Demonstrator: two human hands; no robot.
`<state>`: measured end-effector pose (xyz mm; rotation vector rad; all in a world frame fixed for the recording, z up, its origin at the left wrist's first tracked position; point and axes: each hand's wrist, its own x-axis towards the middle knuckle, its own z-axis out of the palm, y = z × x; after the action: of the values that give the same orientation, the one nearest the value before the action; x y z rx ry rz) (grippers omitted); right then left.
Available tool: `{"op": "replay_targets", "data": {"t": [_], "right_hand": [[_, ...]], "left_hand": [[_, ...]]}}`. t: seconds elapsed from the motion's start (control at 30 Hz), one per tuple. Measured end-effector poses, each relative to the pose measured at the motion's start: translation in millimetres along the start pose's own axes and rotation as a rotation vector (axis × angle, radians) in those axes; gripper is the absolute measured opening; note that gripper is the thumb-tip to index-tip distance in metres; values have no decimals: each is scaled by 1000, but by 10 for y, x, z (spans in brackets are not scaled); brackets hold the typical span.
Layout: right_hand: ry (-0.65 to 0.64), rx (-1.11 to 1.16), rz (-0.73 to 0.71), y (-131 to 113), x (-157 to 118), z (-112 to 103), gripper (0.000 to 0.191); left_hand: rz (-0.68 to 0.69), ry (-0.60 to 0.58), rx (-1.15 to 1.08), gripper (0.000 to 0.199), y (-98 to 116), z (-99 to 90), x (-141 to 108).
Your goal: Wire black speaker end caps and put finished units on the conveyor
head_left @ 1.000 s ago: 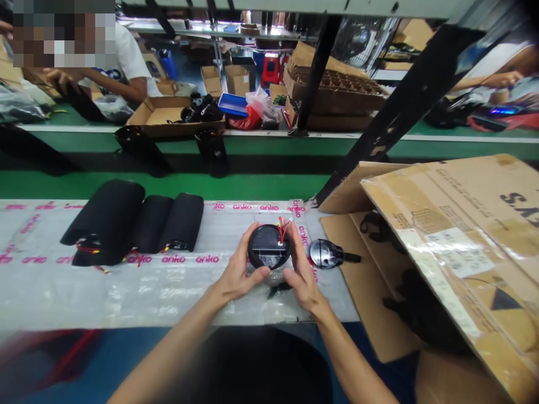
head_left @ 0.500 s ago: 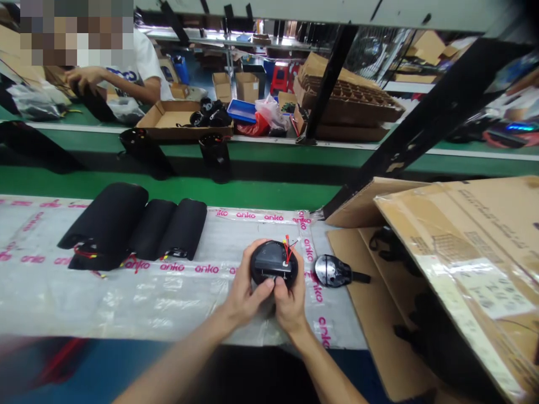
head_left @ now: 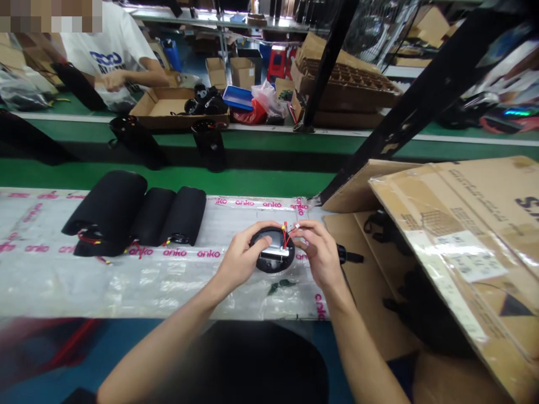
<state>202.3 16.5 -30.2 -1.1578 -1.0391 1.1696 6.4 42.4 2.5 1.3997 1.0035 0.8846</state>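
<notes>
Black cylinders (head_left: pixel 154 216) on a plastic-covered table (head_left: pixel 160 286)

- On the far green bench (head_left: pixel 433 128), a shallow open cardboard tray (head_left: pixel 158 102) holds black round parts (head_left: pixel 206 104) at its right end.
- Just beside it sits a blue plastic tray (head_left: pixel 238 97), with a red bag (head_left: pixel 249 114) and a clear plastic bag (head_left: pixel 268 96) close by.
- A stack of divided cardboard trays (head_left: pixel 351 87) stands partly behind a narrow black post (head_left: pixel 330 62).
- A thicker dark post (head_left: pixel 421 101) slants across the right side.
- A co-worker in a white T-shirt (head_left: pixel 113 42) with blue lettering is at the left.
- Further back are a red stool (head_left: pixel 277 62) and two open cardboard boxes (head_left: pixel 243 72).
- A large printed carton (head_left: pixel 497 185) tilts at the right, bearing a pale label (head_left: pixel 465 252).
</notes>
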Motion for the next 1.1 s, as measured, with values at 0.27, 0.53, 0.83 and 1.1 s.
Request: {"op": "replay_targets", "data": {"t": [0.27,0.53,0.83,1.1], "right_hand": [[-318,-527,-7,-567,409,-17,10],[-496,-682,188,-865,553,78,6],[-603,-685,282,-1037,774,203,16],[-534,-644,149,-918,612,105,12]], "left_hand": [[3,-11,7,35,-52,-36,54],[58,-59,199,40,-4,-133,56],[-28,-493,623,52,526,-598,483],[84,-637,924,25,850,-415,671]]}}
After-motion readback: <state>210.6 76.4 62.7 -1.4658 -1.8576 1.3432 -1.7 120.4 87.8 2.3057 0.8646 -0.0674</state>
